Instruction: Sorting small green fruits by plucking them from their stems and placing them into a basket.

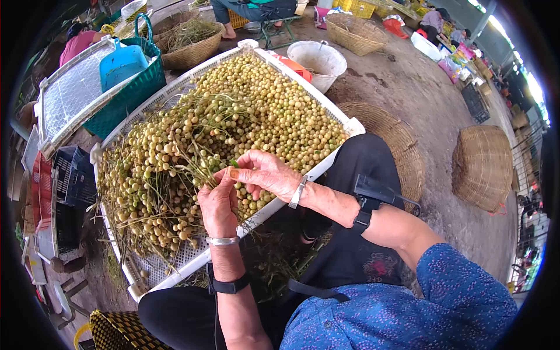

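Observation:
My left hand [218,208] grips the stems of a bunch of small round fruit [212,162], yellowish to green, above a white plastic mesh tray [262,218]. Thumb and fingers of my right hand [264,175] pinch at the same stems, right against the left fingertips, which partly hide what lies between them. A bit of green [235,163] shows by the right fingers. Loose fruit [297,127] covers the far and right part of the tray. Fruit still on tangled stems [162,175] is heaped on the left and near side.
A white bucket [321,59] and wicker baskets [393,144] stand beyond and right of the tray. To the left are a teal woven basket [127,100] with a blue dustpan [120,65] and plastic crates [74,175]. A yellow-black woven basket [118,330] is near my knee. Other people sit farther off.

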Action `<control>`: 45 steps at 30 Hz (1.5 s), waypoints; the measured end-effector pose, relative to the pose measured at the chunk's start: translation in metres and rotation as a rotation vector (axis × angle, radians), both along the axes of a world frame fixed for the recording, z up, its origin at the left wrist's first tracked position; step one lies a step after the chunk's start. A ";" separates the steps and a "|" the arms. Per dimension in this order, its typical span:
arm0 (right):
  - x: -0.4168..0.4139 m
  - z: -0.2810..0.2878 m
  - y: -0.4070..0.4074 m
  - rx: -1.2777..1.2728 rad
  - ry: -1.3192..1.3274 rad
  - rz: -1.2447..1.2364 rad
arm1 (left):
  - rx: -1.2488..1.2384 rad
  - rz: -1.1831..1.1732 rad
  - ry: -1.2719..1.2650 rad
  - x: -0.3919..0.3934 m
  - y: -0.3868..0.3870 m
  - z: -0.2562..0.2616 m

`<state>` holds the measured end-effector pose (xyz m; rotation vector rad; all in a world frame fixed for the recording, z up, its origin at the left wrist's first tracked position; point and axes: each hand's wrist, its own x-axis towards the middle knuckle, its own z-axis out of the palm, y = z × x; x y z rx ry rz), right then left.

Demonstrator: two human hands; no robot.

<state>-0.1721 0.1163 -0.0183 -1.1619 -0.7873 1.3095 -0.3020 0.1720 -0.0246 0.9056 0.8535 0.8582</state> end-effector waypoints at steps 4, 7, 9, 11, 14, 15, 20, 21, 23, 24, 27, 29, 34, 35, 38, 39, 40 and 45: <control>0.006 -0.014 0.001 0.036 0.083 0.025 | -0.117 -0.009 -0.072 0.002 0.002 -0.006; 0.008 -0.017 0.000 0.026 0.178 -0.007 | -0.186 -0.031 -0.136 0.005 0.002 0.000; 0.008 -0.020 0.003 0.004 0.357 -0.044 | -0.183 -0.007 -0.150 0.006 0.000 0.005; 0.007 -0.021 0.004 -0.014 0.394 -0.057 | -0.144 0.028 -0.097 0.009 -0.005 0.008; 0.009 -0.023 0.005 -0.037 0.406 -0.055 | -0.014 0.005 -0.156 0.007 -0.003 -0.001; 0.008 -0.024 0.006 -0.043 0.441 -0.055 | -0.026 0.056 -0.142 0.008 -0.005 0.000; 0.008 -0.022 0.005 -0.054 0.537 0.071 | -0.059 0.132 -0.219 0.013 -0.006 0.007; 0.008 -0.023 0.005 -0.054 0.540 0.081 | -0.037 0.159 -0.236 0.013 -0.005 0.004; 0.007 -0.026 0.005 -0.055 0.542 0.086 | -0.089 0.237 -0.201 0.016 -0.008 0.015; 0.007 -0.029 0.004 -0.074 0.508 0.084 | -0.092 0.233 -0.201 0.015 -0.006 0.013; 0.008 -0.030 0.004 -0.115 0.487 0.057 | -0.123 0.039 -0.283 0.005 0.004 0.001; 0.009 -0.029 0.005 -0.136 0.499 0.032 | -0.123 0.079 -0.251 0.005 0.003 -0.003; 0.008 -0.021 0.008 -0.086 0.297 -0.129 | -0.084 0.206 -0.171 0.011 -0.005 0.006; 0.010 -0.018 0.006 -0.111 0.019 -0.135 | -0.055 0.193 -0.203 0.008 -0.003 0.007; 0.013 -0.008 0.001 -0.155 -0.340 -0.138 | -0.053 0.239 -0.167 -0.001 0.005 0.020; 0.015 -0.002 0.001 -0.167 -0.468 -0.111 | -0.062 0.209 -0.138 -0.007 0.011 0.019; 0.019 0.001 0.003 -0.177 -0.596 -0.081 | -0.067 0.167 -0.139 -0.013 0.014 0.020; 0.084 0.002 0.035 -0.076 -1.518 -0.027 | -0.130 0.095 -0.232 -0.022 0.024 0.010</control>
